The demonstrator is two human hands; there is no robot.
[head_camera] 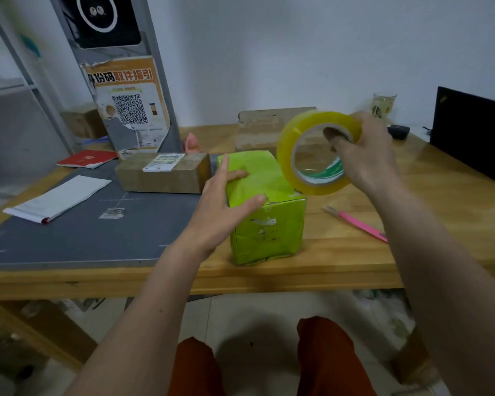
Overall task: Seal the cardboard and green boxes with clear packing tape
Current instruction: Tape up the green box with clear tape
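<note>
- A green box (265, 207) stands near the front edge of a wooden table (412, 195); two cardboard boxes lie behind it, one (163, 172) to its left, another (265, 128) further back
- The left hand (226, 201) rests on the green box's top, fingers straight and spread
- The right hand (366, 152) grips a roll of clear packing tape (317, 152), raised just above the box's right side; fingers hook through the core
- A pink utility knife (357, 224) lies on the table to the right

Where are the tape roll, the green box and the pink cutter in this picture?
tape roll (287, 155), head view, on its yellowish outer band, left side.
green box (269, 230), head view, on its front face.
pink cutter (360, 224), head view, mid-handle, on the table.
</note>
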